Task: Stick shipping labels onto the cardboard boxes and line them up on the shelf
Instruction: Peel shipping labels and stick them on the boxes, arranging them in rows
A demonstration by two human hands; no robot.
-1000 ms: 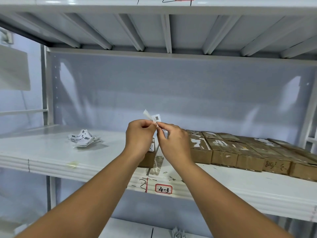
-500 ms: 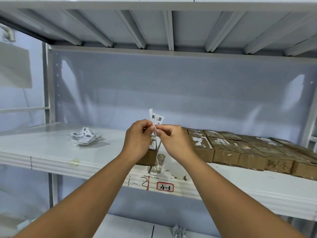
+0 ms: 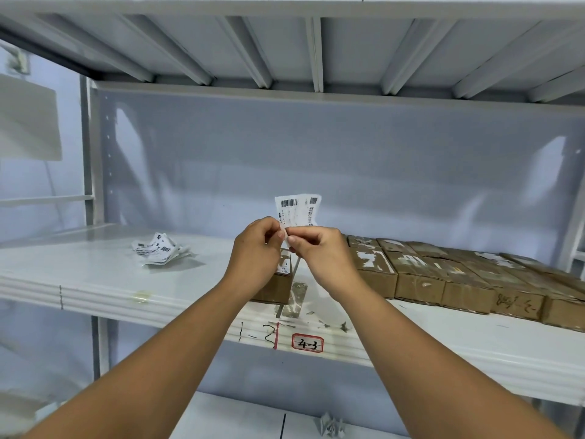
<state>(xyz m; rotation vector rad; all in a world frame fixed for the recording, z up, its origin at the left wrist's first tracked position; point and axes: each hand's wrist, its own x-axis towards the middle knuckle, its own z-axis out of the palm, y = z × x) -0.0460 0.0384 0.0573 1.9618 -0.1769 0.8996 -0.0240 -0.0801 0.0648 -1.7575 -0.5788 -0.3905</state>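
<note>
From the head camera, the left hand (image 3: 256, 248) and the right hand (image 3: 323, 251) meet in front of the white metal shelf (image 3: 95, 274). Both pinch the bottom edge of a white paper shipping label (image 3: 297, 210) with black bar codes on it. The thumbs and first fingers are tight on the paper, and the other fingers are curled in. The label sticks up above the fingertips, a bit bent, with its printed side facing the camera.

I think the step is peeling the label off its backing. To do it well, the fingers should pull the two layers apart slowly from one corner, so the paper does not rip or stick to itself. The sticky side should touch nothing until it is over a box.

A small brown cardboard box (image 3: 275, 288) sits on the shelf just below the left hand, partly hidden by it. It looks like the one to get the label. A row of brown cardboard boxes (image 3: 421, 274) lies to the right, side by side and touching. A crumpled pile of white paper scraps (image 3: 160, 253) lies well off to the left on the shelf.
</note>
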